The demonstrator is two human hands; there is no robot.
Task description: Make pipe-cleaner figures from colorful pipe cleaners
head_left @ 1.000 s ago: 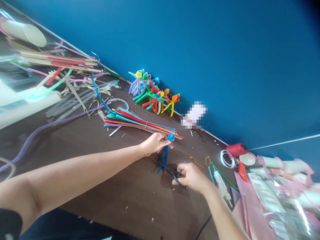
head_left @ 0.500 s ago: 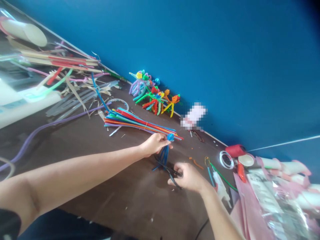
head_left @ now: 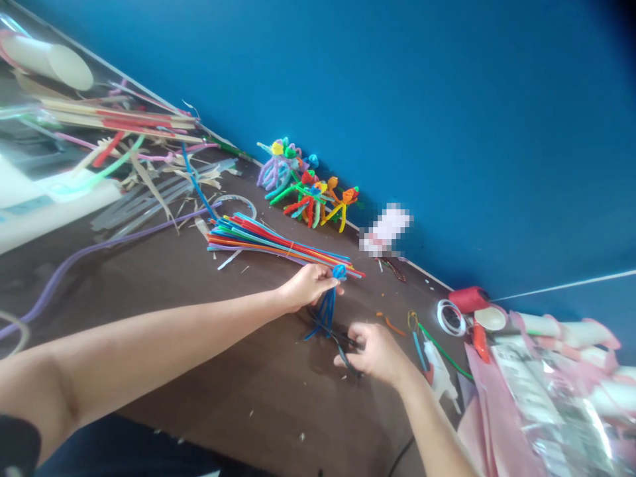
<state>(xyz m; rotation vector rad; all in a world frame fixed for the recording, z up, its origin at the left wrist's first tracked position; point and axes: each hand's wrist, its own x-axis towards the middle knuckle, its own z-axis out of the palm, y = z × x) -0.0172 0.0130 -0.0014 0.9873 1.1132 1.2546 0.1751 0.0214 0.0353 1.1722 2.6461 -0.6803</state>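
Observation:
My left hand (head_left: pixel 314 286) is closed on a blue pipe-cleaner figure (head_left: pixel 326 310), pinching it just under its round coiled head. Its several blue legs hang down below my fingers. With my right hand (head_left: pixel 370 351) I hold dark-handled scissors (head_left: pixel 342 339) by the loops. The blades lie across the lower ends of the blue legs; how far apart they are is hard to make out. Just beyond my left hand lies a banded bundle of coloured pipe cleaners (head_left: pixel 278 244) on the dark table (head_left: pixel 248 391).
Finished pipe-cleaner figures (head_left: pixel 313 189) stand by the blue wall (head_left: pixel 397 99). A glue gun (head_left: pixel 441 374), a tape roll (head_left: pixel 451 318) and pink wrapping (head_left: pixel 489 411) lie at right. Strips and sticks (head_left: pixel 134 122) clutter the far left, with a long purple pipe cleaner (head_left: pixel 64 271) nearer.
Both hands stay almost in place. The scissors and the blue legs have shifted only very slightly.

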